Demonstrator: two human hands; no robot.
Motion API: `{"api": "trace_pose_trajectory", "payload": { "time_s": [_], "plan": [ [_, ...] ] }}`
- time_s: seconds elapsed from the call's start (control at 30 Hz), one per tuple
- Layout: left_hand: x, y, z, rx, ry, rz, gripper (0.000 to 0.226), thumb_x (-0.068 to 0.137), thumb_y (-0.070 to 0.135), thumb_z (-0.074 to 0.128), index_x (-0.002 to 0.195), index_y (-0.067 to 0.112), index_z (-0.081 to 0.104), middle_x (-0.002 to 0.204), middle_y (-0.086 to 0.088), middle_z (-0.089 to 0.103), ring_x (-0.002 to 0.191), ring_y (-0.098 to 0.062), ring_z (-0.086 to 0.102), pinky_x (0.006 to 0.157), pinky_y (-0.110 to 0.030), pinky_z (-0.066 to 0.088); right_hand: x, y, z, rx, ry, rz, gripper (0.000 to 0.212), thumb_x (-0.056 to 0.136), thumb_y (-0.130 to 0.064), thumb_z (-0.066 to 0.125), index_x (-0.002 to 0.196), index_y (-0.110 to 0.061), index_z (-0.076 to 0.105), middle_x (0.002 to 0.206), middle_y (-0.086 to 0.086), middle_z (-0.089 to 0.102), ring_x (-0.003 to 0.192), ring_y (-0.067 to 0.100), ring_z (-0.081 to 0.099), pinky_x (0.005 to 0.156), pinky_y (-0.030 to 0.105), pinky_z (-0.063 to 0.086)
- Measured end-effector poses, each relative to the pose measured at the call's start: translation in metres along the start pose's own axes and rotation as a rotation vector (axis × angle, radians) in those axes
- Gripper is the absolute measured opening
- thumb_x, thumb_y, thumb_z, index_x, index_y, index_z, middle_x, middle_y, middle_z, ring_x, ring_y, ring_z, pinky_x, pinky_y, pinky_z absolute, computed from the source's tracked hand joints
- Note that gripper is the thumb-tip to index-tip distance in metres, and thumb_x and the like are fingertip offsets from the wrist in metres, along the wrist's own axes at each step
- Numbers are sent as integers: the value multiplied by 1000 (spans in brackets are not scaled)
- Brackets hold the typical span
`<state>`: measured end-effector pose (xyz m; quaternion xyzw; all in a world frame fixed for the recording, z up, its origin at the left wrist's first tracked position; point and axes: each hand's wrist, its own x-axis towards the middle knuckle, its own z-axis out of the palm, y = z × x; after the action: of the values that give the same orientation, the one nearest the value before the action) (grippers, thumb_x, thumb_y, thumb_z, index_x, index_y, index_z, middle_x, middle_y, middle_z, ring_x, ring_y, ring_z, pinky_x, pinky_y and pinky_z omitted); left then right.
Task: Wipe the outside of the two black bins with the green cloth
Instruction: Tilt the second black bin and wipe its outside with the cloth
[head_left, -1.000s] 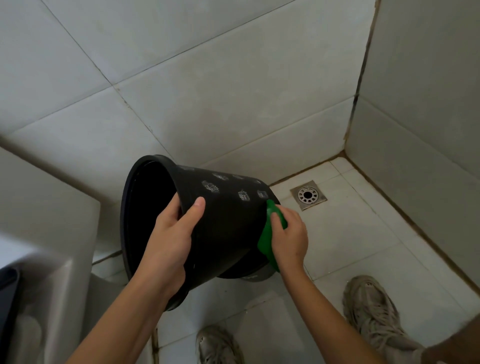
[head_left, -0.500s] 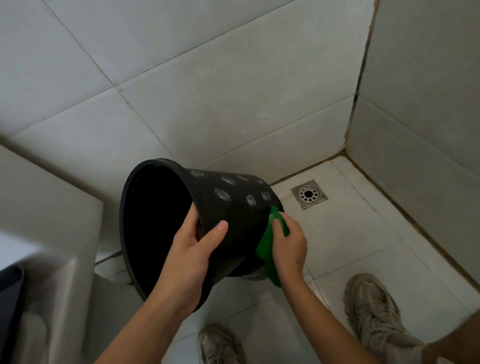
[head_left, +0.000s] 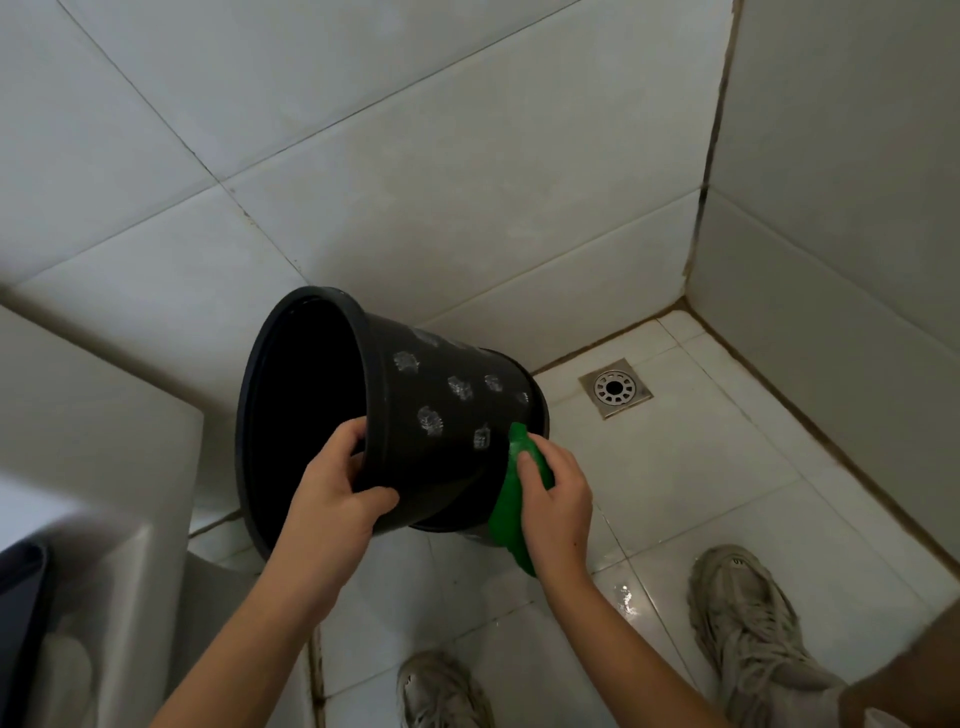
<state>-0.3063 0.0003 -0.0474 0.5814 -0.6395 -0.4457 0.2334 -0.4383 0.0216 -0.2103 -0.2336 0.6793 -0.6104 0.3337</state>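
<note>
Head view showing wiping partway through: left hand (head_left: 332, 499) gripping the rim of one black bin (head_left: 441, 415), holding it tilted above the floor (head_left: 727, 493); right hand (head_left: 558, 499) pressing the green cloth (head_left: 511, 499) against its lower side. Whitish smudges remaining on the wall. Second bin not appearing anywhere.

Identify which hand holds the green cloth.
The right hand: it presses the green cloth on the black bin near its base; the left hand grips the rim.
</note>
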Motion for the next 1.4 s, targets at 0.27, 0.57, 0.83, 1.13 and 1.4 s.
{"api": "trace_pose_trajectory", "payload": {
  "time_s": [0.27, 0.57, 0.83, 1.13, 1.4],
  "plan": [
    [17, 23, 18, 90, 106, 103, 47, 96, 26, 54, 141, 27, 40, 111, 23, 57, 91, 14, 58, 70, -2, 45, -1, 0, 4, 24, -7, 29, 28, 96, -21, 57, 123, -24, 63, 114, -10, 62, 108, 12, 56, 93, 38, 51],
    [31, 31, 20, 304, 122, 163, 79, 101, 21, 46, 153, 36, -11, 118, 15, 44, 78, 13, 54, 68, -3, 42, -1, 1, -2, 37, 13, 19, 25, 96, -19, 57, 119, -28, 62, 108, -15, 60, 105, 9, 56, 92, 32, 51],
    [35, 29, -6, 5, 357, 144, 70, 98, 16, 54, 155, 33, 17, 149, 12, 37, 129, -9, 44, 102, -23, 40, -1, -10, 1, -82, 105, -247, 26, 92, -29, 57, 118, -28, 62, 109, -19, 56, 101, -2, 51, 77, 10, 38],
    [30, 27, -4, -114, 261, 120, 77, 96, 2, 52, 152, 43, 20, 122, 20, 53, 103, -5, 63, 81, -21, 55, 5, -28, 7, -300, 88, -376, 34, 89, -34, 54, 118, -23, 68, 110, -8, 63, 95, 8, 51, 68, 10, 35],
    [26, 30, -3, -174, 240, 93, 75, 96, 1, 51, 151, 43, 21, 104, 32, 49, 91, 3, 67, 75, -18, 58, -2, -39, 8, -356, 18, -584, 35, 91, -36, 49, 114, -20, 70, 108, -6, 64, 95, 9, 53, 72, 7, 34]
  ]
}}
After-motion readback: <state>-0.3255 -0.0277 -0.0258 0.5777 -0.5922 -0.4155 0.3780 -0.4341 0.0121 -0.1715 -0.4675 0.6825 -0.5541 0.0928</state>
